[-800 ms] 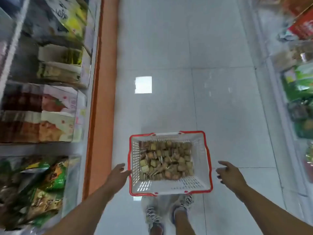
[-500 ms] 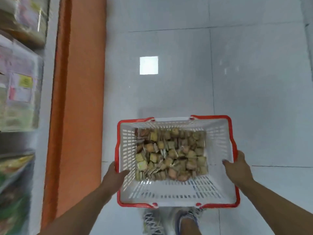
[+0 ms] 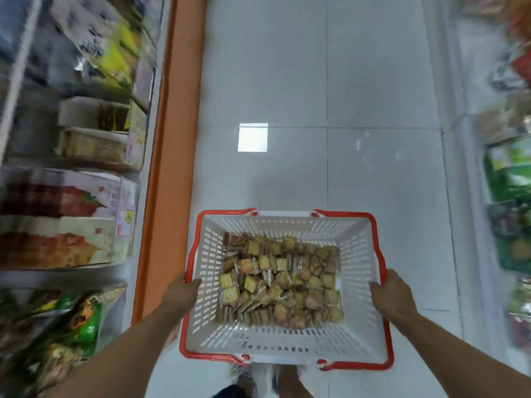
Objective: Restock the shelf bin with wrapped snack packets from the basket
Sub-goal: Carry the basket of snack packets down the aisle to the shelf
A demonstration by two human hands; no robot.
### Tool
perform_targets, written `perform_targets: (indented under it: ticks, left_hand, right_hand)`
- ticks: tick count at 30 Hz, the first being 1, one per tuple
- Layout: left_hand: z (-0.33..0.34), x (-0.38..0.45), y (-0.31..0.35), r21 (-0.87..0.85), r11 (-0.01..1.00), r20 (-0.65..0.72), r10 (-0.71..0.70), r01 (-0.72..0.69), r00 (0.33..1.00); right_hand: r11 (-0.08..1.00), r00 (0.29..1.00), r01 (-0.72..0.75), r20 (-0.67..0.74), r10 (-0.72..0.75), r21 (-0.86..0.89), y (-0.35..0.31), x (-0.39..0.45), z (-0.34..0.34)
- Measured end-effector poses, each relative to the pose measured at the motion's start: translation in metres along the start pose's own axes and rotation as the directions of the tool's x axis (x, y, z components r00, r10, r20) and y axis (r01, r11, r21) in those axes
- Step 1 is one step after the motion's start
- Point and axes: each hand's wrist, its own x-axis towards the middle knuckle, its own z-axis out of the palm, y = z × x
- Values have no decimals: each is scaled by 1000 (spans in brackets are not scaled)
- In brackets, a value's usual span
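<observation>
A white plastic basket [image 3: 359,334] with a red rim hangs in front of me, lifted off the floor. Its bottom is covered with several small wrapped snack packets [image 3: 280,280], yellow and brown. My left hand [image 3: 184,293] grips the basket's left rim, thumb over the edge. My right hand [image 3: 392,294] grips the right rim the same way. Shelf bins [image 3: 86,219] with packaged goods line the left side; which one takes the packets I cannot tell.
An orange shelf base strip [image 3: 169,182] runs along the left of the grey tiled aisle floor [image 3: 373,168]. More shelves with green packets [image 3: 511,179] stand on the right. My shoes [image 3: 247,380] show below the basket.
Both hands reached to the basket on the floor, took hold of its side rims and lifted it toward me. The view has swung back up, showing shelves on both sides.
</observation>
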Motion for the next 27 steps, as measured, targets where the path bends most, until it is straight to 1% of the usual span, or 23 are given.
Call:
perform_targets:
  ticks: [3,5,7,9,12,14,18,21,27]
  left_hand:
    - [-57,-57,60,-92,994,-50,52,-57,997]
    - [-94,-82,98,-124,988,-45,89,-94,995]
    - [-128,-92,136,-138,981,-28,134,-136,991]
    - [-160,-89,176,-159,973,-50,159,-165,986]
    - [-199,-69,238,-146,971,-115,173,-189,978]
    - [-224,-49,279,-125,969,-127,198,-214,972]
    - [-272,-12,352,13,966,-133,258,-259,957]
    - [-305,18,407,90,964,-128,261,-251,957]
    - [-357,81,523,113,968,-149,239,-224,960]
  right_hand:
    - [999,999,27,-31,-26,30,-60,-35,-84]
    - [997,998,41,-54,-38,60,-99,-49,-131]
    - [995,997,40,-63,-35,86,-138,-57,-171]
    - [982,997,6,-74,8,187,-179,-57,-203]
    - [922,993,-68,-66,101,382,-242,-45,-238]
    - [886,989,-106,-45,142,451,-281,-28,-254]
    - [858,979,-169,-18,202,485,-351,6,-276]
    - [841,975,-190,0,220,506,-403,33,-292]
    - [831,981,-171,15,192,529,-510,113,-334]
